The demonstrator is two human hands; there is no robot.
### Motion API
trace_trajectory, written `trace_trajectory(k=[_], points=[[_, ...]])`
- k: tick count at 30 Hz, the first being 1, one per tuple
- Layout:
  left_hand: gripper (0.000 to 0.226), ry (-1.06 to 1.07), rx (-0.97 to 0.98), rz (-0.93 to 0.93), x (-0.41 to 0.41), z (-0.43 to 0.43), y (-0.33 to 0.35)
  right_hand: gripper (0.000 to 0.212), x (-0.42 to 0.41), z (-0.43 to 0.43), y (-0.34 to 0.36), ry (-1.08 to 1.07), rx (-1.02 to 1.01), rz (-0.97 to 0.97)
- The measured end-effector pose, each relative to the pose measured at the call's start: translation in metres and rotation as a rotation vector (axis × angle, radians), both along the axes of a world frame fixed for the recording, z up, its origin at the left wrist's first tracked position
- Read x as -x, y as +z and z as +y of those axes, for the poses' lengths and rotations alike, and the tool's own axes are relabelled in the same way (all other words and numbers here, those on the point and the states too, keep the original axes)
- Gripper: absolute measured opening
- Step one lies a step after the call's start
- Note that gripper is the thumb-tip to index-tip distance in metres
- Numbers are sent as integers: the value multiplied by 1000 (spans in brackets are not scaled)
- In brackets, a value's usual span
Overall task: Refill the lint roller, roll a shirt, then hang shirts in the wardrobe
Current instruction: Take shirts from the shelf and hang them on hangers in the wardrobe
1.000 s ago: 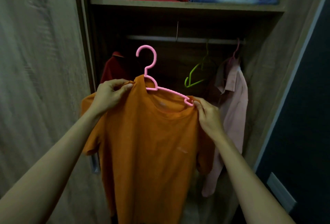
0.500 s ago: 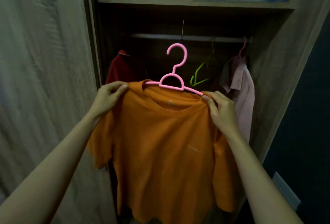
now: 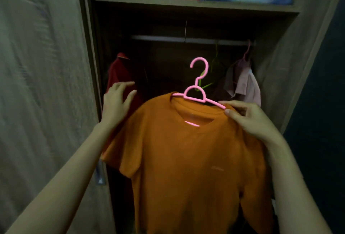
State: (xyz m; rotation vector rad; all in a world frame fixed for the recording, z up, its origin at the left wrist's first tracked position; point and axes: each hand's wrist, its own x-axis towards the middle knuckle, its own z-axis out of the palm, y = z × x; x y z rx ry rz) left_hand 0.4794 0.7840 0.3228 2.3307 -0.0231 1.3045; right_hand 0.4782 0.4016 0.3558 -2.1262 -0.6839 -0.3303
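A: Head view, the only one we have. What's different from half a second back?

B: The left hand (image 3: 117,103) has let go. It was pinching the shoulder of the orange shirt (image 3: 186,159); now it floats just beside that shoulder, fingers (image 3: 128,84) spread apart and touching nothing.

A: And the other one?

B: The right hand (image 3: 250,120) keeps its hold, fingers (image 3: 228,111) clamped on the collar edge and the end of the pink hanger (image 3: 197,92). So hanger and shirt are carried by that hand alone, in front of the open wardrobe, hook upright and below the rail (image 3: 186,39).

A: Is the shirt seated properly?

B: It seems so: both shoulders drape over the hanger arms, which a second ago sat crooked in the neck.

A: Meaning?

B: I'd judge the dressing finished; the freed hand may take the hook and lift it to the rail, between the red garment (image 3: 121,73) and the green hanger (image 3: 209,77).
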Motion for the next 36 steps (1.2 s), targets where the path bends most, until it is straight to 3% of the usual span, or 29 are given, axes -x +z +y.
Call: trace_trajectory(k=[4,9,24,36], points=[[60,249,-136,-214,11,24,5,29,-6,13,-2,-70,-80,-4],[84,327,-9,-192,5,76,7,28,-32,84,-20,-12,-300,55],[77,390,-73,-369,-24,104,-3,40,-115,235,20,-61,-438,-10],[75,402,-104,-433,-29,107,-7,42,-189,276,41,-190,-461,11]])
